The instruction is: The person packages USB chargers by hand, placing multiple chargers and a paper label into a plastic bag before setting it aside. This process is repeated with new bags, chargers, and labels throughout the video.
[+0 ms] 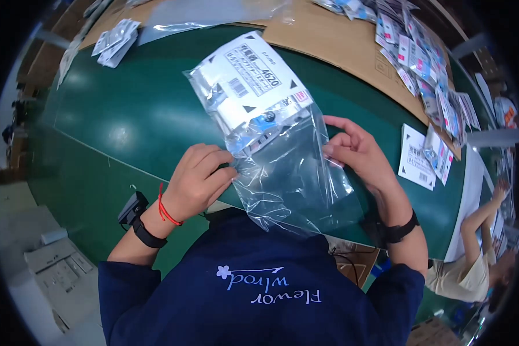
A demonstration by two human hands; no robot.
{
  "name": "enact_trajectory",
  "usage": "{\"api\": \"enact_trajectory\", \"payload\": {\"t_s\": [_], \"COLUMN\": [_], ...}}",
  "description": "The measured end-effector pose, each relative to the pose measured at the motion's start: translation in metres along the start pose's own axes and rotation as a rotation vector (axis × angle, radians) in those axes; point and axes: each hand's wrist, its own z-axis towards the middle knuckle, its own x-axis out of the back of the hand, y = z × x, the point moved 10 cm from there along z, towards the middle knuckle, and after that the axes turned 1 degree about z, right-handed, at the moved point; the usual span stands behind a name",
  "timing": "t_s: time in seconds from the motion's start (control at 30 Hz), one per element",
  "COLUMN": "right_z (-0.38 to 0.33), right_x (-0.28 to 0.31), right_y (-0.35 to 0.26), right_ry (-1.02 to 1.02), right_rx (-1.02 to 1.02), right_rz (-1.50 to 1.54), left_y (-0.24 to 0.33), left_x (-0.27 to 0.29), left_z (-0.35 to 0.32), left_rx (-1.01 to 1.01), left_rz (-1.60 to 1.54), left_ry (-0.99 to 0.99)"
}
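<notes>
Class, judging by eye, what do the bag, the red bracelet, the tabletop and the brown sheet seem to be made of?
Bag: thin, glossy plastic film; see-through, with creases catching light.
Bracelet: probably textile cord; thin and matte, fibre unclear.
Tabletop: smooth, semi-gloss green surface, perhaps plastic or rubber; soft light reflections show.
Brown sheet: likely cardboard; matte, tan and flat.

the tabletop (127, 98) is deep green, the bag (288, 187) colourless and see-through with whitish glints. inside it, a white label (254, 78) carries black print, black corner triangles and a small pink mark, above patches of blue. the loose card (412, 158) repeats the white-and-black pattern. heaped packets (418, 60) mix white, pink and blue on tan cardboard (328, 43). the shirt (254, 248) is navy with white lettering and a white flower; the cord bracelet (162, 209) is red.
</notes>
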Motion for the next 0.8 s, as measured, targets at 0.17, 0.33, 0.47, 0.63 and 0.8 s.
{"api": "enact_trajectory", "payload": {"t_s": [0.17,0.33,0.47,0.63,0.8], "right_z": [-0.017,-0.025,-0.051,-0.099,-0.106], "right_x": [0.022,0.031,0.045,0.024,-0.029], "right_y": [-0.009,-0.005,-0.023,-0.046,-0.018], "right_ry": [0.079,0.104,0.235,-0.020,-0.334], "right_rx": [0.065,0.007,0.057,0.025,0.039], "right_rz": [0.091,0.019,-0.141,-0.200,-0.447], "left_y": [-0.001,0.007,0.018,0.043,0.062], "left_x": [-0.001,-0.006,-0.006,-0.002,-0.064], "left_z": [-0.013,-0.009,0.000,0.019,0.044], "left_rx": [0.014,-0.024,-0.090,-0.093,-0.053], "left_rz": [0.034,0.032,-0.093,-0.281,-0.188], "left_ry": [0.037,0.046,-0.002,0.024,-0.232]}}
